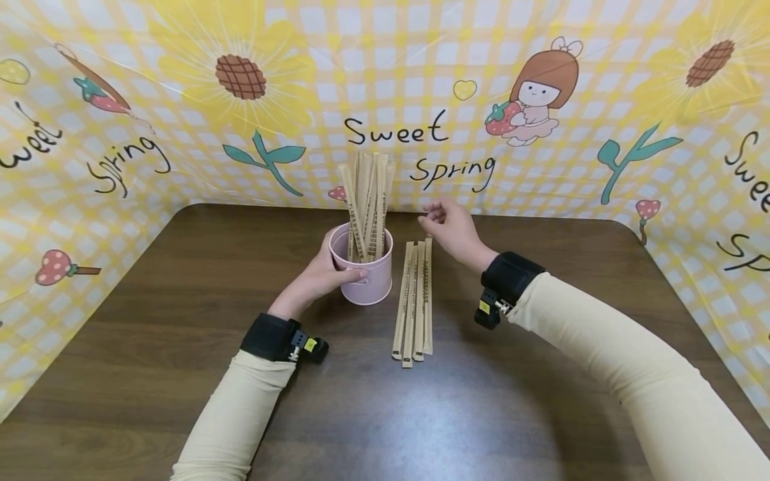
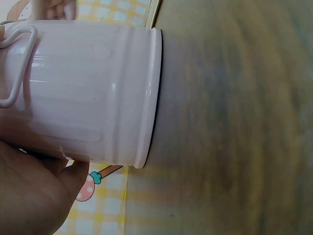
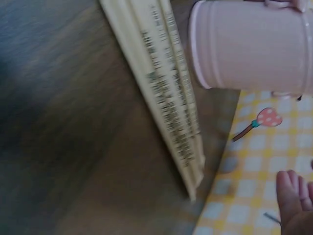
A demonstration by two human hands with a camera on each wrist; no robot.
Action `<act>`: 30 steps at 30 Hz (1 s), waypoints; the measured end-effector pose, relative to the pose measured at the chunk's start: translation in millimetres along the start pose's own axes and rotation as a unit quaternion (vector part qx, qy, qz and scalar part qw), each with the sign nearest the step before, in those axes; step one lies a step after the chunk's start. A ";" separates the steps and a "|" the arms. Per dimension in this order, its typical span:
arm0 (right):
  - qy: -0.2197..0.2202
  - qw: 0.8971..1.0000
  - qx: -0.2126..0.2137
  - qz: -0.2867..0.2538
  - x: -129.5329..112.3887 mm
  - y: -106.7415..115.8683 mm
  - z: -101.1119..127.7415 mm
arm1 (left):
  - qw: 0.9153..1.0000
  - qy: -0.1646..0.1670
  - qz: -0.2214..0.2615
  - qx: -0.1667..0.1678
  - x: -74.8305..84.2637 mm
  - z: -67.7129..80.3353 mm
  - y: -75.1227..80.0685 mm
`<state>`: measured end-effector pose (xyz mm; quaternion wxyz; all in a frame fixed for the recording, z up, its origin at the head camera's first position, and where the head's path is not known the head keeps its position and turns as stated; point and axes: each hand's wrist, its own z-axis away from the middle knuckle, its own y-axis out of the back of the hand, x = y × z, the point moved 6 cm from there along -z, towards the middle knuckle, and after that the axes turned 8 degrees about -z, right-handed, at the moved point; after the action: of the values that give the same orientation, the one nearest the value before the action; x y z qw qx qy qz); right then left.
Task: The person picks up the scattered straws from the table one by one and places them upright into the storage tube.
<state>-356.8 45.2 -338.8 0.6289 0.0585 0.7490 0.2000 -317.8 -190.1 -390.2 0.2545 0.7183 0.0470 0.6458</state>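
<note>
Four paper-wrapped chopstick packets (image 1: pixel 414 304) lie side by side on the dark wooden tabletop (image 1: pixel 150 347), just right of the pink metal bucket (image 1: pixel 363 274), their long sides touching and their near ends almost level. More of the same packets (image 1: pixel 365 207) stand upright in the bucket, fanned out above its rim. The left hand (image 1: pixel 321 275) is wrapped round the bucket's left wall, thumb across the front, steadying it; the left wrist view shows the palm against the ribbed pink side and a wire handle loop. The right hand (image 1: pixel 451 227) hovers above the far ends of the flat packets, fingers loosely curled toward the thumb, and it looks to hold nothing, though the fingertips are small and I cannot be certain. By my reading, the step in hand is moving packets between bucket and tabletop, with the right hand between grabs. A next move would call for a clean pinch on one packet's top end, lifting it straight so the neighbours stay put, while the left hand keeps the light bucket from tipping. The sunflower-print backdrop (image 1: pixel 397 80) rings the scene.
</note>
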 end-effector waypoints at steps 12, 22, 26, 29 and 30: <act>-0.176 0.980 -0.090 -0.016 63.9 -11.5 11.5 | 1.000 0.001 0.001 0.000 2.6 -0.5 -1.0; -0.196 0.979 -0.059 0.017 70.9 -19.2 8.9 | 1.000 -0.005 0.002 0.001 1.1 -0.4 -0.9; -0.189 0.979 -0.052 0.051 68.5 -20.4 9.0 | 1.000 -0.001 0.002 0.003 0.8 0.0 -1.0; -0.188 0.979 -0.049 0.064 65.4 -21.2 9.7 | 1.000 0.002 -0.001 0.002 0.6 0.4 -1.2; -0.190 0.979 -0.048 0.065 64.3 -21.2 10.0 | 1.000 0.001 -0.002 0.001 1.1 0.4 -1.3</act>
<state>-356.7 49.9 -407.1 0.7474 0.1136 0.6003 0.2611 -316.9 -188.6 -389.7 0.2555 0.7176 0.0492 0.6460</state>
